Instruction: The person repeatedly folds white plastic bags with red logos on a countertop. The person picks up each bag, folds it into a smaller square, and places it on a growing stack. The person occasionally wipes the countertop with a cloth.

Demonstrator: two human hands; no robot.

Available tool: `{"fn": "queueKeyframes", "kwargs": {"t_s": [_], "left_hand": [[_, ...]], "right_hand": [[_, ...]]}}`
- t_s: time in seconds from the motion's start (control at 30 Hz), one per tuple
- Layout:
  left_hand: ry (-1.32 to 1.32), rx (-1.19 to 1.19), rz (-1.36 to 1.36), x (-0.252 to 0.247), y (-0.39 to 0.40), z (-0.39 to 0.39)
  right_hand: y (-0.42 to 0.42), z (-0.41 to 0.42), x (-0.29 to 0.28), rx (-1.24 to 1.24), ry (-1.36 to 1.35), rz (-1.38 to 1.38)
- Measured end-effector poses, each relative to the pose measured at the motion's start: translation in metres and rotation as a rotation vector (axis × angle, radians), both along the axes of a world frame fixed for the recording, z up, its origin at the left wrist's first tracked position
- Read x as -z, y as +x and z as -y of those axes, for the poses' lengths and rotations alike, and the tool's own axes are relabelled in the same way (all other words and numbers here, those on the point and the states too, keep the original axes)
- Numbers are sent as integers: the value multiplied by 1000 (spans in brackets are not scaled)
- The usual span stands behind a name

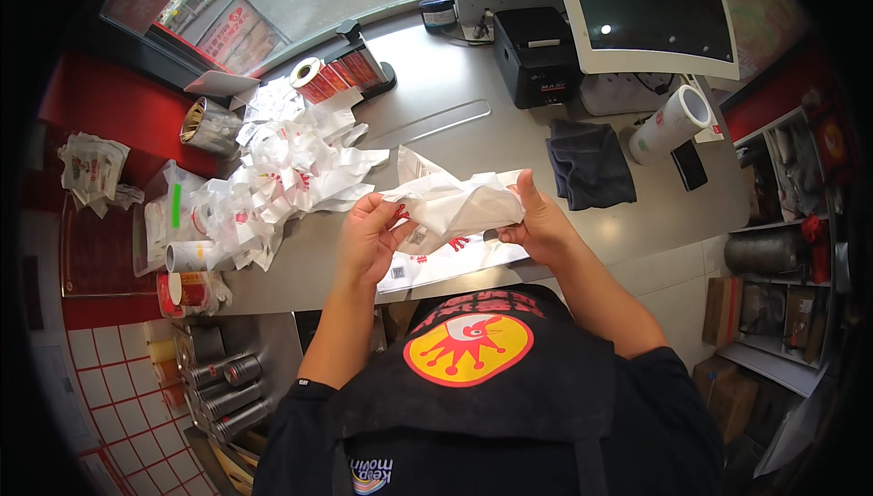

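Note:
Between my two hands is a white printed plastic bag (470, 204), crumpled and raised over the counter's front edge. My left hand (374, 235) pinches its left end between thumb and fingers. At the bag's right end, my right hand (542, 223) grips it with the thumb pointing up. Below it, on the counter, lies a flat stack of white bags (436, 267) with red print, partly hidden by the held bag. A large heap of crumpled white bags (286, 169) spreads to the left of my left hand.
On the metal counter (436, 145) are a dark folded cloth (590, 165), a white roll (672, 124), a phone (689, 165), a black printer (537, 56) and a monitor (651, 5). A label roll (317, 80) and a canister of sticks (210, 128) stand at the back left.

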State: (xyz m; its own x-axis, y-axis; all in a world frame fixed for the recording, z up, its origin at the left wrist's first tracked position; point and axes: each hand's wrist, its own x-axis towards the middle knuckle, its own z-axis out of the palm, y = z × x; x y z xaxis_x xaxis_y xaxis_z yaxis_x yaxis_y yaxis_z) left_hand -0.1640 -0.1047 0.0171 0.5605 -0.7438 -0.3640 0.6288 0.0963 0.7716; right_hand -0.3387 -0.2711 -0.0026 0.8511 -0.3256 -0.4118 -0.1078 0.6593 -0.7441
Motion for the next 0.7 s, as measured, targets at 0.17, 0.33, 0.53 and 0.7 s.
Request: {"fn": "queueKeyframes", "kwargs": {"t_s": [0.17, 0.33, 0.53, 0.7], "left_hand": [[-146, -45, -53, -6, -3, -15], [-74, -87, 156, -3, -34, -16], [-160, -771, 368, -25, 45, -76], [159, -1190, 1014, -86, 126, -169]], "right_hand": [[17, -8, -2, -97, 110, 156], [40, -50, -12, -327, 278, 448], [32, -29, 3, -180, 106, 299], [-9, 31, 21, 322, -375, 12]]}}
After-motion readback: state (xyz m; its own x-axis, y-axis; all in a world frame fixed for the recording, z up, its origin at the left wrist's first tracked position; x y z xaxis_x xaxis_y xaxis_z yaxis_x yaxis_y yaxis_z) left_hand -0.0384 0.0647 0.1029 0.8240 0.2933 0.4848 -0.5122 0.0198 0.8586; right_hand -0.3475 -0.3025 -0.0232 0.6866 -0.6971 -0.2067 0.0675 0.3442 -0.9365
